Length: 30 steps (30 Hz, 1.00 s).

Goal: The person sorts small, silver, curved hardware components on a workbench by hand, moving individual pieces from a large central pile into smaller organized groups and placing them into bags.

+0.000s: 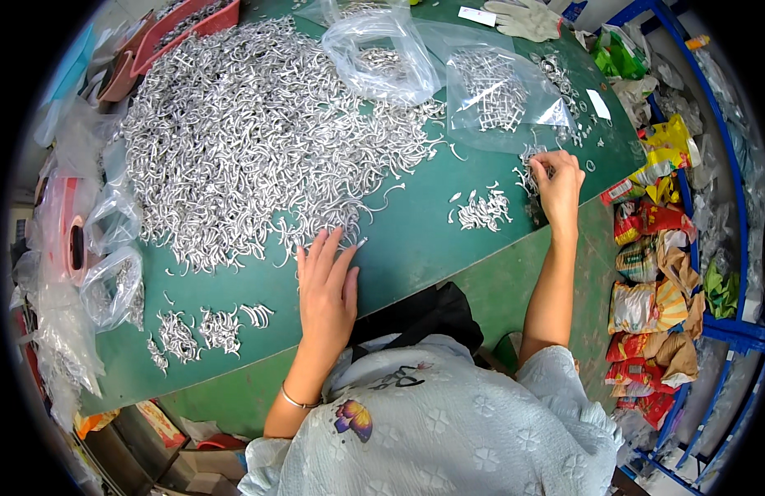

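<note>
A broad heap of small curved silvery metal pieces covers the left and middle of the green table. My left hand rests at the heap's near edge, fingers stretched and slightly apart, touching the nearest pieces. One loose piece lies beside its index finger. At the table's right side, my right hand has its fingers pinched together over a small pile of metal parts; whatever is between the fingertips is too small to make out. Left of it lies a little cluster of short silvery pieces.
Small sorted piles lie at the near left. Clear plastic bags with metal parts, a white glove and a red tray sit along the far side. A blue rack and colourful sacks stand at right.
</note>
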Each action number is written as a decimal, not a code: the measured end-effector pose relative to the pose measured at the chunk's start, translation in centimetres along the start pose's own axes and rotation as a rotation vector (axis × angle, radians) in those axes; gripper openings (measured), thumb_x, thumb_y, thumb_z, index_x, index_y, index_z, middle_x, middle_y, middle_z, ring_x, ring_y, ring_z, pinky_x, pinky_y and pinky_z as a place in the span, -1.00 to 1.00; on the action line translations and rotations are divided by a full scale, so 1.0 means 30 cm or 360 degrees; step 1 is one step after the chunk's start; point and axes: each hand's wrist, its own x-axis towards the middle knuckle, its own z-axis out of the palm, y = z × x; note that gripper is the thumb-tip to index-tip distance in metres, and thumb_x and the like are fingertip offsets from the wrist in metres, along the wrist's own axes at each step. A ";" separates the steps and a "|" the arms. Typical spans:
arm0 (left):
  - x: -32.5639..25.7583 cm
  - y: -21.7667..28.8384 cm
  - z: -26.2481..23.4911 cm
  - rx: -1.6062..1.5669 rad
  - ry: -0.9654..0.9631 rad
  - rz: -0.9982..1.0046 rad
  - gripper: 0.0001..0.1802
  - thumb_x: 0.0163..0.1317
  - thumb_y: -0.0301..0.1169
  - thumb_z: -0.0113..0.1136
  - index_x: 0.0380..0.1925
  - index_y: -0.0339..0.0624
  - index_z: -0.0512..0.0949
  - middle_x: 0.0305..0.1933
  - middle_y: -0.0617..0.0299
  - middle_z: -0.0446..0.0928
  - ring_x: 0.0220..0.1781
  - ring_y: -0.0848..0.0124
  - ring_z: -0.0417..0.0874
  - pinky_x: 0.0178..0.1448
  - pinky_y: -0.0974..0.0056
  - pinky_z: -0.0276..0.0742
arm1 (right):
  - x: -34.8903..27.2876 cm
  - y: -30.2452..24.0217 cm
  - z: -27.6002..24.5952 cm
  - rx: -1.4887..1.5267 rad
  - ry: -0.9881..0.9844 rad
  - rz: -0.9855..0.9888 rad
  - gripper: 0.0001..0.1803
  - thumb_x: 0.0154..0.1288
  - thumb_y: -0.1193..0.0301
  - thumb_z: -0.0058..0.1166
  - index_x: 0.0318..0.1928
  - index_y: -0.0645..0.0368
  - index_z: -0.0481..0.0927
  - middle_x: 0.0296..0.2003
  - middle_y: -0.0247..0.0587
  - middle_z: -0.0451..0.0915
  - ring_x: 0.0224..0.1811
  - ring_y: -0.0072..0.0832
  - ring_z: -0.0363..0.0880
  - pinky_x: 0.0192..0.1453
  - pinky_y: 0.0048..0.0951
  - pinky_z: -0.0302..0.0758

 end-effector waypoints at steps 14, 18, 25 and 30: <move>0.005 0.007 -0.001 -0.0033 0.0005 0.0004 -0.68 0.22 -0.59 0.18 0.01 -0.26 0.57 0.31 0.00 0.42 0.40 -0.01 0.36 0.48 -0.24 0.08 | 0.015 0.142 -0.009 0.1567 0.0112 0.0744 -0.80 0.36 0.39 0.22 -0.14 0.28 0.68 -0.29 -0.39 0.66 -0.30 -0.70 0.51 -0.18 -0.64 0.38; 0.005 0.008 -0.002 -0.0098 0.0022 -0.0012 -0.65 0.18 -0.64 0.19 0.00 -0.25 0.58 0.32 0.02 0.44 0.42 0.02 0.35 0.52 -0.19 0.05 | 0.003 0.138 0.002 0.1823 0.0215 0.0616 -0.80 0.39 0.39 0.16 -0.13 0.29 0.64 -0.28 -0.34 0.66 -0.33 -0.69 0.50 -0.21 -0.63 0.37; -0.006 0.005 -0.013 -0.0112 0.0050 -0.0009 -0.65 0.18 -0.64 0.20 0.00 -0.26 0.58 0.31 0.03 0.45 0.42 0.02 0.36 0.51 -0.18 0.09 | -0.092 -0.077 -0.071 0.1813 -0.0233 0.0367 -0.91 0.43 0.45 0.08 -0.20 0.22 0.55 -0.40 -0.37 0.60 -0.42 -0.72 0.42 -0.35 -0.67 0.31; -0.016 0.005 -0.016 -0.0118 0.0064 0.0001 -0.67 0.17 -0.64 0.21 -0.02 -0.30 0.58 0.30 0.00 0.44 0.39 -0.01 0.39 0.47 -0.19 0.15 | -0.159 -0.209 -0.043 0.1639 -0.0610 0.0247 -0.93 0.36 0.55 0.12 -0.18 0.25 0.61 -0.43 -0.47 0.57 -0.41 -0.81 0.39 -0.35 -0.71 0.31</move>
